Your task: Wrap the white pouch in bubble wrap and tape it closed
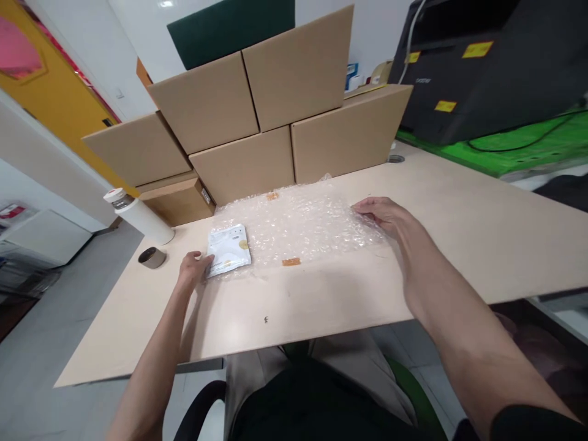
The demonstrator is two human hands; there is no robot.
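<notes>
A sheet of clear bubble wrap [303, 223] lies spread on the table, with pieces of orange-brown tape at its far and near edges. On its left end rests a flat white pouch [228, 248] with printing and a yellow patch. My left hand [195, 267] is closed at the pouch's lower left edge, thumb against it; whether it also grips the wrap beneath cannot be told. At the other end, my right hand [382, 214] pinches the right edge of the bubble wrap, its fingers partly hidden by the film.
Cardboard boxes [243, 165] are stacked along the back of the table [321, 306]. A white bottle [144, 220] and a brown tape roll [152, 258] stand at the left. A black printer [459, 79] sits on a green surface [496, 147] at the back right.
</notes>
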